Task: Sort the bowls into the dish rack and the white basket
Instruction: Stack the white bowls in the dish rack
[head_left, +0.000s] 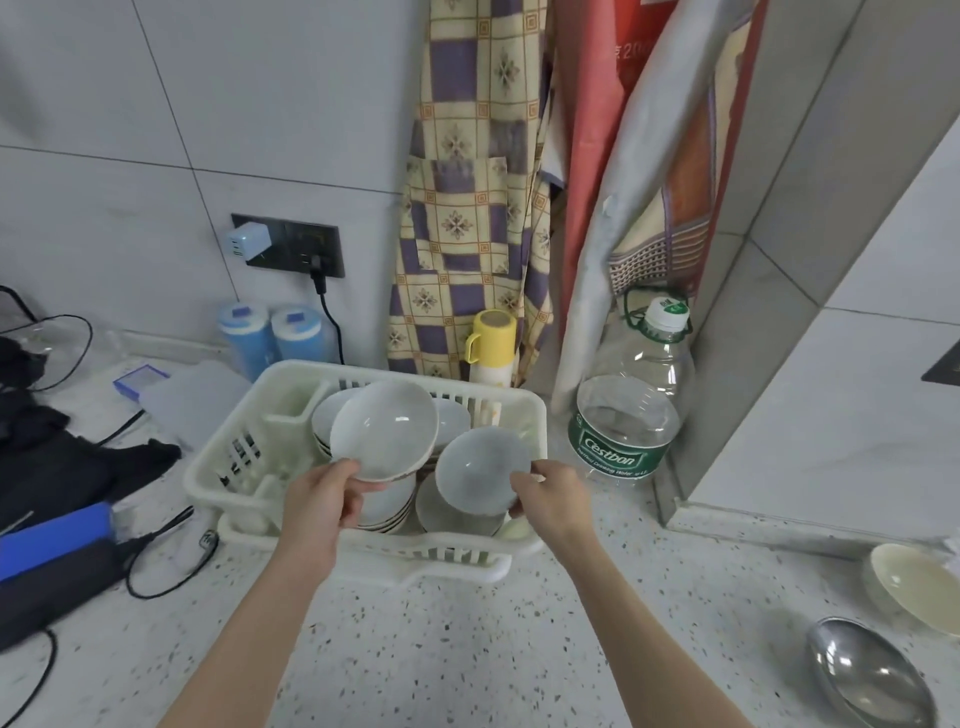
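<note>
A white plastic dish rack (244, 431) stands on the speckled counter with several white bowls stacked inside. My left hand (322, 499) pinches the near rim of a white bowl (384, 428) tilted up above the left stack (387, 506). My right hand (553, 493) pinches the right rim of a second white bowl (480, 470), tilted over another bowl (447, 512) in the rack. Both held bowls show their insides to me. A cream bowl (914, 582) and a steel bowl (867, 670) sit on the counter at the lower right. No white basket besides the rack is in sight.
A large Cestbon water bottle (631, 405) stands right of the rack. A yellow-capped flask (491, 348) and two blue containers (275, 338) stand behind it. Black cables, dark cloth and a blue box (52, 535) crowd the left counter. A tiled pillar (831, 364) rises at the right.
</note>
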